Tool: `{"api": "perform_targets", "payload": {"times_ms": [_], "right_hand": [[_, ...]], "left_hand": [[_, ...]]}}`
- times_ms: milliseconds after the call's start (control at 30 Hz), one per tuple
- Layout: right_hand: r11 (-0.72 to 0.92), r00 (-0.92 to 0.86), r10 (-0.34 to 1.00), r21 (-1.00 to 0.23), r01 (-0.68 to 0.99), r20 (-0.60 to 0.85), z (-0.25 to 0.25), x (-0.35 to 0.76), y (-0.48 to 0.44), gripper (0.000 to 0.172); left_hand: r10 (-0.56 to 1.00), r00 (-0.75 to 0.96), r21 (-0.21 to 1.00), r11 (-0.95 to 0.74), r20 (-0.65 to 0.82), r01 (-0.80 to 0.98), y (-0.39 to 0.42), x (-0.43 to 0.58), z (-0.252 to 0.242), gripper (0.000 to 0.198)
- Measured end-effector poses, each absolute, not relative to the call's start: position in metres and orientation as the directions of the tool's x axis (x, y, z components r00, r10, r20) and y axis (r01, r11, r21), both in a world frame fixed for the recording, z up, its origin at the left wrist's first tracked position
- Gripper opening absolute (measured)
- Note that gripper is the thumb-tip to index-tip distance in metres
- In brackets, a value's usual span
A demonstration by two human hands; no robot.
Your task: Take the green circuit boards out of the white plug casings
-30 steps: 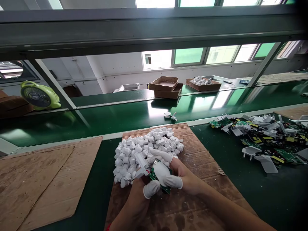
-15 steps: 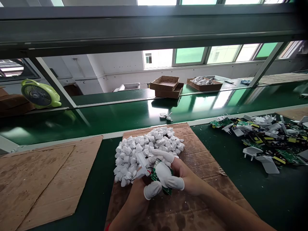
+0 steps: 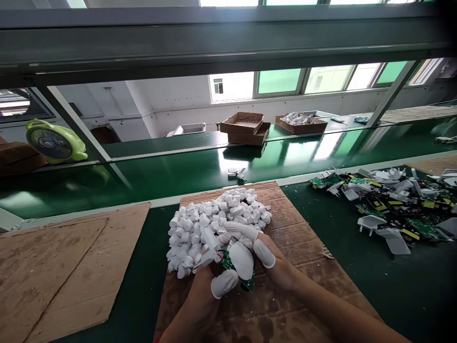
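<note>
My left hand [image 3: 210, 290], with a white finger cot on its thumb, is closed on a green circuit board [image 3: 249, 282]. Joined to the board by a red and a dark wire is a white plastic plug casing [image 3: 211, 240], standing up at its left. A smooth white oval lump [image 3: 242, 260] covers much of the board's face. My right hand [image 3: 266, 252] is at the board's upper right, its cotted fingers stretched along the far edge and its thumb apart from the lump. Just beyond both hands lies a heap of small white lumps [image 3: 193, 233].
Brown cardboard [image 3: 285, 295] lies under my hands, another sheet [image 3: 71, 267] to the left. Boards with white casings [image 3: 400, 200] are heaped at right. Behind runs a green conveyor belt [image 3: 171, 171] carrying small white parts [image 3: 237, 174]. Cardboard trays [image 3: 246, 131] and a green fan [image 3: 55, 141] stand farther back.
My right thumb has lifted off the white lump and swung to the right, baring more of it. The small parts on the belt have shifted left. My left hand keeps its hold.
</note>
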State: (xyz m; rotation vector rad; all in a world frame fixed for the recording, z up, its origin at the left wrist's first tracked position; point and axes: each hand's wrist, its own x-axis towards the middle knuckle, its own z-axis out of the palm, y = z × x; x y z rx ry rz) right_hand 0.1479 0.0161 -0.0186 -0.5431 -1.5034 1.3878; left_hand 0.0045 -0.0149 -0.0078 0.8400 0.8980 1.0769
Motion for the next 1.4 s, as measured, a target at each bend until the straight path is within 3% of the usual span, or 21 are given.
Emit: {"api": "perform_targets", "payload": {"times_ms": [133, 200, 300, 367, 467, 600, 767, 900, 1167, 1400], "right_hand": [[0.419, -0.090, 0.906, -0.905, 0.070, 0.412, -0.027, 0.154, 0.024, 0.051], [0.500, -0.036, 0.857, -0.813, 0.299, 0.514, -0.031, 0.160, 0.032, 0.038], [0.584, -0.212, 0.768, -0.524, 0.621, 0.604, -0.038, 0.166, 0.042, 0.034], [0.592, -0.392, 0.781, -0.377, 0.712, 0.486, -0.042, 0.166, 0.046, 0.038], [0.616, -0.557, 0.787, -0.286, 0.734, 0.267, -0.044, 0.164, 0.048, 0.030], [0.596, -0.562, 0.803, -0.267, 0.757, 0.200, -0.041, 0.164, 0.049, 0.025], [0.606, -0.531, 0.792, -0.279, 0.745, 0.302, -0.044, 0.165, 0.049, 0.031], [0.611, -0.507, 0.765, -0.196, 0.767, 0.398, -0.056, 0.159, 0.050, 0.040], [0.607, -0.514, 0.771, -0.187, 0.772, 0.376, -0.058, 0.156, 0.052, 0.039], [0.574, -0.469, 0.763, -0.133, 0.808, 0.446, -0.065, 0.153, 0.057, 0.051]], "left_hand": [[0.956, 0.198, 0.890, 0.277, -0.217, -0.361, -0.017, 0.008, -0.004, 0.082], [0.945, 0.203, 0.880, 0.316, -0.257, -0.354, -0.018, 0.008, -0.001, 0.083], [0.927, 0.247, 0.883, 0.353, -0.284, -0.310, -0.019, 0.007, 0.001, 0.082], [0.920, 0.296, 0.899, 0.339, -0.256, -0.276, -0.019, 0.006, 0.001, 0.078], [0.915, 0.352, 0.919, 0.296, -0.196, -0.259, -0.018, 0.006, 0.001, 0.074], [0.908, 0.385, 0.941, 0.262, -0.166, -0.212, -0.017, 0.006, 0.000, 0.074], [0.877, 0.456, 0.904, 0.310, -0.152, -0.295, -0.016, 0.006, -0.001, 0.079], [0.868, 0.462, 0.895, 0.341, -0.182, -0.288, -0.016, 0.005, -0.003, 0.081], [0.879, 0.442, 0.911, 0.318, -0.180, -0.262, -0.014, 0.005, -0.009, 0.078], [0.852, 0.494, 0.910, 0.330, -0.173, -0.249, -0.014, 0.004, -0.016, 0.079]]}}
